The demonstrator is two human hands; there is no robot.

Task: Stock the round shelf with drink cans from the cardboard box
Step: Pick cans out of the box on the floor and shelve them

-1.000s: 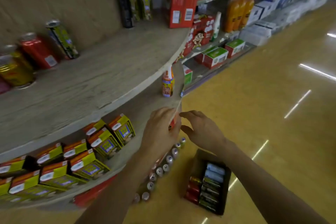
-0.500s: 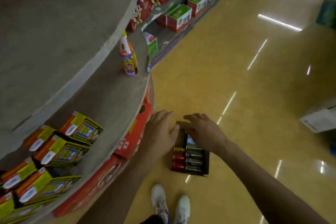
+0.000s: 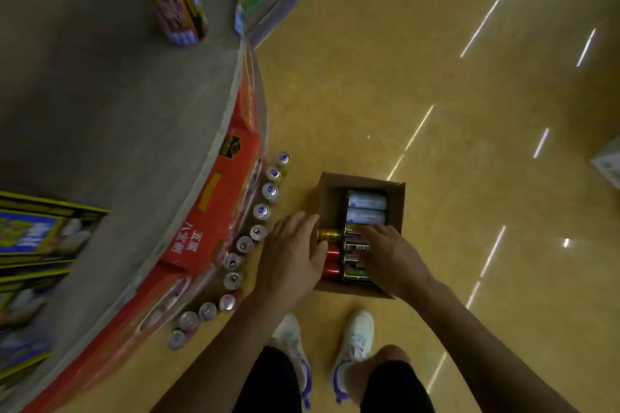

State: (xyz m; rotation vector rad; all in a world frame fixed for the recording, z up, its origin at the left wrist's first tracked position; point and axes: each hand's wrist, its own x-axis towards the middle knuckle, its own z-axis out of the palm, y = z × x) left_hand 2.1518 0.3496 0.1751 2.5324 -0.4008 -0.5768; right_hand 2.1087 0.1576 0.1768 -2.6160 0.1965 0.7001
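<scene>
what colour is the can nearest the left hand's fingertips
Gold; the can shows best in the head view.

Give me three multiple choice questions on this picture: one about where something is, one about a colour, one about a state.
1. Where is the open brown cardboard box?
A. on the yellow floor, just ahead of the white shoes
B. on the round shelf
C. on a trolley

2. What colour is the drink can lying just beyond the two red cans in the box?
A. black
B. gold
C. pink

3. How are the silver-topped cans beside the red cartons placed?
A. crushed flat
B. lying on their sides
C. upright in a curved row

Answers:
1 A: the box sits on the floor in front of the shoes.
2 B: its side shows gold.
3 C: their round tops face up and follow the cartons' curve.
</scene>
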